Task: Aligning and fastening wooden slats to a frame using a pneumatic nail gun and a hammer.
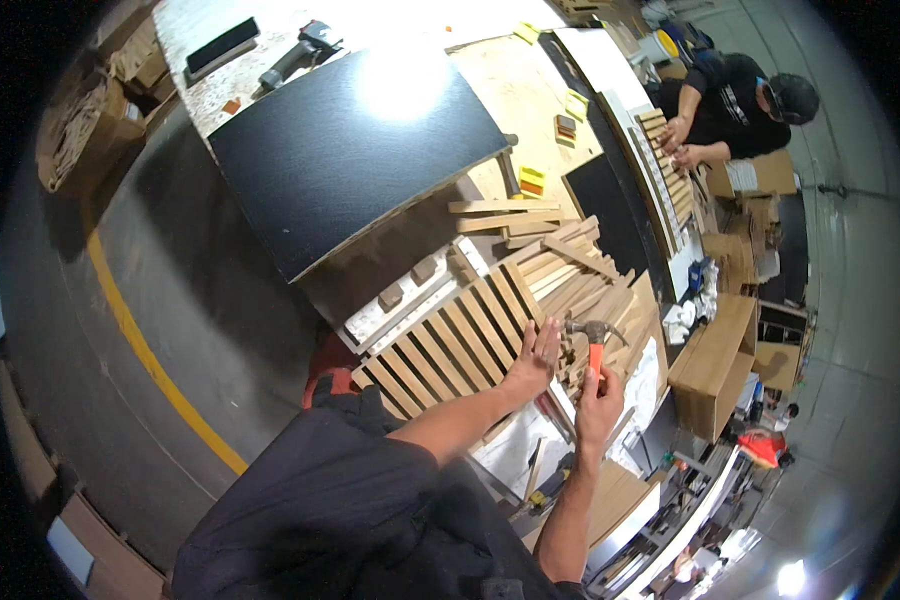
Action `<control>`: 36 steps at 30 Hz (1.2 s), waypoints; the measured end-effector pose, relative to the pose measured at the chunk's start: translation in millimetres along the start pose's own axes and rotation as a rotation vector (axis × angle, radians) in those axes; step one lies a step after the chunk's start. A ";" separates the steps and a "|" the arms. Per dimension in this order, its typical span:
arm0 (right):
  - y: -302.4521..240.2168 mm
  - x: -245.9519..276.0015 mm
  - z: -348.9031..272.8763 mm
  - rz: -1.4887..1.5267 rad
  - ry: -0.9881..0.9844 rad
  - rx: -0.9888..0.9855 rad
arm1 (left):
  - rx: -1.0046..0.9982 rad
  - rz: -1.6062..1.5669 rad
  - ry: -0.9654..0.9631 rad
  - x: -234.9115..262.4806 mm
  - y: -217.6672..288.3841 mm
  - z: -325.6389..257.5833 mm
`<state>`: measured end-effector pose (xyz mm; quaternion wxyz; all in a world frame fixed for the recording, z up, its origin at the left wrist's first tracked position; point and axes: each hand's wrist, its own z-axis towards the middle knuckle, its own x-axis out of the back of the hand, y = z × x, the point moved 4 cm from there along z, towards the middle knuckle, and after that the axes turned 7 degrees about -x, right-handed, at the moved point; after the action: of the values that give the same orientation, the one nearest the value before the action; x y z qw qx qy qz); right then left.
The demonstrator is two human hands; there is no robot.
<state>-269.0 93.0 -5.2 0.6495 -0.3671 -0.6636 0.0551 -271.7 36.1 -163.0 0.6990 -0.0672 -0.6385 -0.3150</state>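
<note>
My right hand grips a claw hammer by its orange handle, the metal head pointing away from me. My left hand lies with fingers stretched on the right end of a row of evenly spaced wooden slats, just left of the hammer head. Dark gaps show between the slats. Along the row's far left side runs a white jig board with small wooden blocks on it. Loose wooden strips lie heaped beyond and beside the hammer.
A large black panel covers the bench's far left. Past it lies a cordless power tool. Yellow-labelled pieces rest on a plywood sheet. Across the bench a co-worker handles another slat row. A cardboard box stands right.
</note>
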 end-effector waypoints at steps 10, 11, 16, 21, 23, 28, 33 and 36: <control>143.7 -21.5 -82.3 0.896 0.128 -0.675 | -0.013 -0.462 0.177 39.4 -40.5 -8.3; 150.9 -27.9 -94.1 0.934 0.160 -0.695 | -0.081 -0.442 0.304 57.1 -58.2 -17.2; 175.1 -61.7 -137.7 0.358 0.241 -0.561 | 0.278 -0.494 0.310 104.7 -168.4 -68.3; 160.3 -79.3 -140.8 0.177 0.076 -0.556 | 0.566 -0.502 0.139 130.7 -216.9 -103.9; 162.8 -83.1 -142.3 0.240 0.147 -0.576 | 0.630 -0.559 0.100 134.4 -210.1 -100.5; 174.9 -98.8 -145.1 0.293 0.071 -0.544 | 0.492 -0.428 0.135 120.3 -194.3 -91.1; 176.1 -97.9 -143.8 0.290 0.068 -0.508 | 0.388 -0.562 0.098 95.8 -198.8 -85.9; 180.6 -100.2 -141.0 0.286 0.053 -0.494 | 0.447 -0.652 0.102 83.2 -187.9 -76.6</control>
<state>-78.0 111.0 -165.7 0.5430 -0.6053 -0.5814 -0.0269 -306.6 -180.4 -156.6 0.5906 0.3088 -0.6435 -0.3765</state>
